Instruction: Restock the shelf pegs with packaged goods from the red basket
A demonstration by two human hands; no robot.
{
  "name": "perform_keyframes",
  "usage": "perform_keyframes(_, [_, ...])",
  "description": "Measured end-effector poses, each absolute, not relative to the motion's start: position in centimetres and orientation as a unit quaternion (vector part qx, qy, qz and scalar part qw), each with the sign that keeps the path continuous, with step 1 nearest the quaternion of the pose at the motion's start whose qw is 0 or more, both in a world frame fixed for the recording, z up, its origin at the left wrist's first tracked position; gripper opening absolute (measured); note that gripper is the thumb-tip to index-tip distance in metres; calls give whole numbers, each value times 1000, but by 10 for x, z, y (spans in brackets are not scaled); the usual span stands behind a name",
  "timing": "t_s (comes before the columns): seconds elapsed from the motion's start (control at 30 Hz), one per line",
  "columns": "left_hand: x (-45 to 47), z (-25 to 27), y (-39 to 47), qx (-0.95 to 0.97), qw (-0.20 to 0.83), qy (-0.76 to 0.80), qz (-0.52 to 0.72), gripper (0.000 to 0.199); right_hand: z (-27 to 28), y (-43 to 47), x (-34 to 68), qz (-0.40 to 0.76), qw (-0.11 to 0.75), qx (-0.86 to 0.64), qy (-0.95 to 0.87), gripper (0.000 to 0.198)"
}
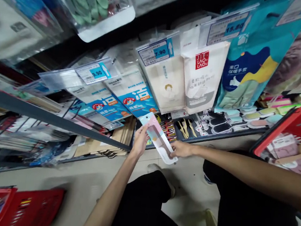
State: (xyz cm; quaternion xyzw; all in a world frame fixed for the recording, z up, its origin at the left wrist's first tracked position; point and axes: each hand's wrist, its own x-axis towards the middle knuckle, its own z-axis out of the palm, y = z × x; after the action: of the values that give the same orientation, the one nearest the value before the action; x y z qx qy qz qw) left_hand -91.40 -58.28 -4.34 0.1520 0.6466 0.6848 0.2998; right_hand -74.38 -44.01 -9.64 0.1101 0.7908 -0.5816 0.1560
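Observation:
Both hands hold a long, narrow retail package (159,137), pink and pale blue with a clear window. What lies inside it is too blurred to name. My left hand (140,141) is closed on the package's upper left edge. Lower down, my right hand (182,149) pinches its right edge near the bottom end. The package is tilted, its top leaning left, in front of the bottom shelf. Just behind it are blue-and-white packs (138,91) and a beige pack (167,84). Wooden-handled brushes (183,128) lie to its right on the shelf.
A red basket (276,131) with goods stands at the right. More red baskets (39,205) are on the floor at lower left. A grey rail (52,118) crosses the left side. Hanging packs and price tags (157,52) stick out from the rack above my hands.

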Motion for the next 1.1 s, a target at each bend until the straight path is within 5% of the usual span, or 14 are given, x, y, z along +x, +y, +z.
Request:
perform_keyframes(0.3, [-890,-46,-578,286,378,635,610,55,-84,-435,-742,-677,-4,69,733,33])
perform_keyframes(0.87, [-890,-64,-562,301,375,627,614,61,-78,-414,-750,-523,-55,125,841,23])
perform_keyframes(1.1, [-892,-60,-559,286,320,658,619,50,-69,-409,-749,-454,-51,128,880,39])
